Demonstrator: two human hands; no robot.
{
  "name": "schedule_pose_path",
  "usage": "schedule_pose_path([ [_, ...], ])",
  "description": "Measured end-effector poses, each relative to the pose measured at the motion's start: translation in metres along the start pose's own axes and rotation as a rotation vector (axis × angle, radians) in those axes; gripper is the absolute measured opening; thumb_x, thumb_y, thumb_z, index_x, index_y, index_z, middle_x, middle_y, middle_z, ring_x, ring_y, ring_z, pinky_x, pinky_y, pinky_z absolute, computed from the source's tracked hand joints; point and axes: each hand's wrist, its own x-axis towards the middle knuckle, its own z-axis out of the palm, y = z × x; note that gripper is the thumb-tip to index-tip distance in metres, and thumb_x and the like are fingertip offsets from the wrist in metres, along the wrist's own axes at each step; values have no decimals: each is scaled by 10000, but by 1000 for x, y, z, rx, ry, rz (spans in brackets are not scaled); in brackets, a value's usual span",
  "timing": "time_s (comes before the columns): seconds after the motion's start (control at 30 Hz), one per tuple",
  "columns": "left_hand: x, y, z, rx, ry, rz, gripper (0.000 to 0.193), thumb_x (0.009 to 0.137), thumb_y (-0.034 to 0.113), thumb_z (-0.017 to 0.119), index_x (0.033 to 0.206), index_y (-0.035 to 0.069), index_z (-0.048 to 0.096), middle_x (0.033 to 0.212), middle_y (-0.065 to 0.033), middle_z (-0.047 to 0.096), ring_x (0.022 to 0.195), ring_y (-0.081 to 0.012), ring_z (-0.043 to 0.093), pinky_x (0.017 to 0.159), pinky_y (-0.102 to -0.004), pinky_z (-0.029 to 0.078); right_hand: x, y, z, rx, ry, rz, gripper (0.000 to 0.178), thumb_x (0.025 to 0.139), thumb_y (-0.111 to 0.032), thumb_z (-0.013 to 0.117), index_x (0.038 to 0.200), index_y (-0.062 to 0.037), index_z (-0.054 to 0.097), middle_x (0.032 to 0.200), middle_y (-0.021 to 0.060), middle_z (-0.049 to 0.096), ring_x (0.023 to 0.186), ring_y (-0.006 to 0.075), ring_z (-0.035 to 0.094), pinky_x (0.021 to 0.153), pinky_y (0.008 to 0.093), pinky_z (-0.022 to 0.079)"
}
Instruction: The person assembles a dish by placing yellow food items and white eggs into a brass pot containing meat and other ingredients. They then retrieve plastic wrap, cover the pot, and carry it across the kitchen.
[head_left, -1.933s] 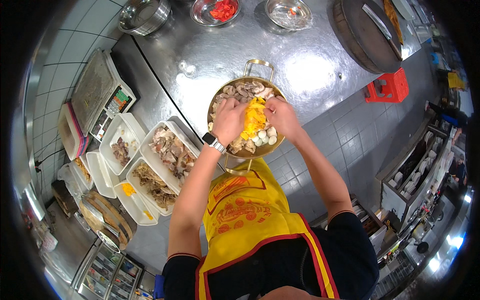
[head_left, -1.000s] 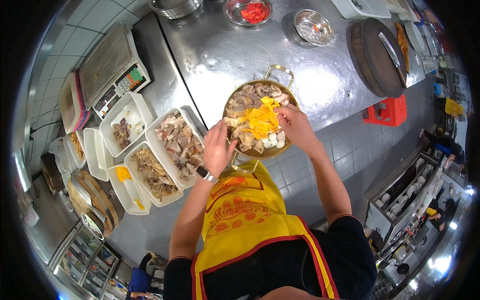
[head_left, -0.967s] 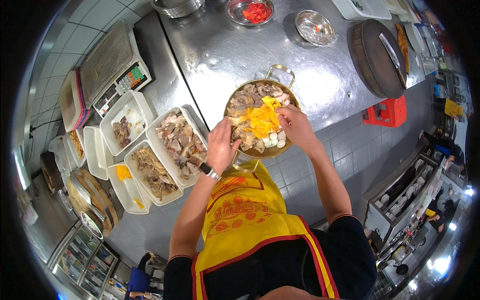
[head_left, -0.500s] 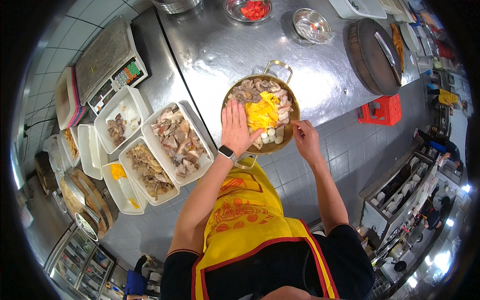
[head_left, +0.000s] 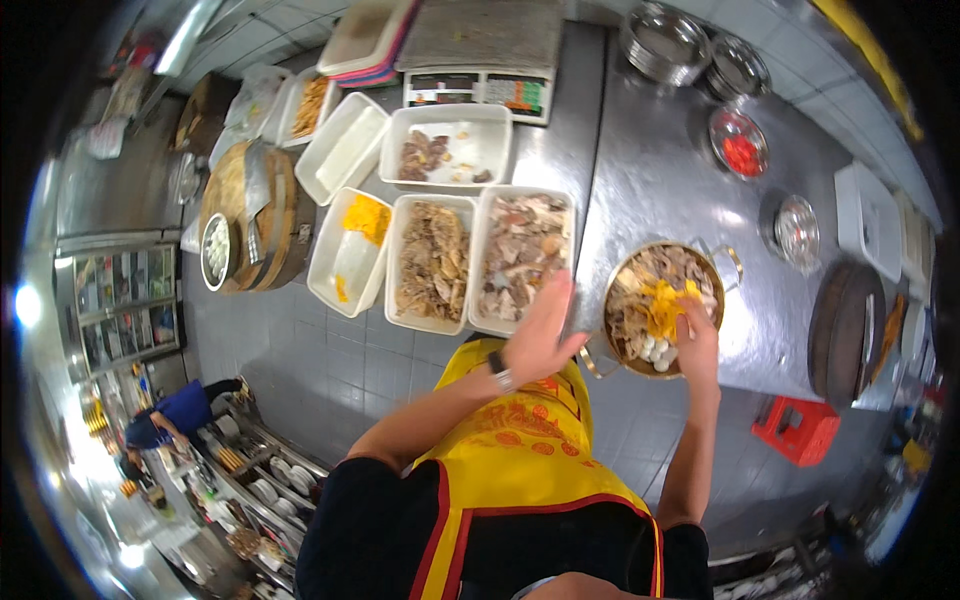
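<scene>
Left hand (head_left: 540,330): open and flat, fingers spread, hovering empty over the near edge of the white tray of chopped meat (head_left: 522,255).
Right hand (head_left: 697,338): fingers bent down into the yellow shreds in the brass pot (head_left: 662,308); grip cannot be told.
Pot: on the steel table (head_left: 660,180), right of the trays.

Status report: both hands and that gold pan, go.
Left hand open, fingers spread at the meat tray edge. Right hand in the gold pan, on the yellow pieces; grip unclear. Nothing between hands and pan.
</scene>
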Motion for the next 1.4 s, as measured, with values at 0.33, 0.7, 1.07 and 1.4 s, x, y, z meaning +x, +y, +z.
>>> schedule_pose_path([
  [0.33, -215, -210, -158, -208, 1010, -962, 569, 963, 235, 588, 1414, -55, 399, 1424, -208, 474, 1273, -311, 494, 1016, -386, 430, -6, -136, 86, 197, -357, -92, 368, 929, -136, 600, 1277, -16, 599, 1097, 204, 684, 973, 254, 670, 865, 331, 503],
  [0.7, -321, -334, -399, -862, 1504, -626, 396, 959, 196, 585, 1248, -62, 506, 1078, -107, 644, 981, -190, 637, 770, -320, 538, -24, -291, 247, 125, -497, -167, 329, 935, -145, 595, 1244, -35, 622, 1004, 151, 718, 855, 191, 688, 776, 309, 529],
  [1.07, -300, -350, -511, -1288, 1148, -644, 423, 854, -47, 452, 1268, 36, 439, 933, -114, 590, 668, -198, 607, 629, -382, 634, -19, -441, 314, 24, -717, -340, 346, 944, -142, 580, 1266, -16, 607, 1070, 123, 687, 924, 183, 658, 822, 295, 514],
  [1.4, -427, -344, -549, -1378, 1236, -629, 531, 846, -49, 427, 1366, 45, 371, 1173, -152, 583, 830, -255, 685, 572, -347, 626, -28, -642, 453, -66, -999, -633, 329, 932, -162, 575, 1226, -25, 626, 1043, 181, 686, 914, 272, 672, 808, 351, 523],
])
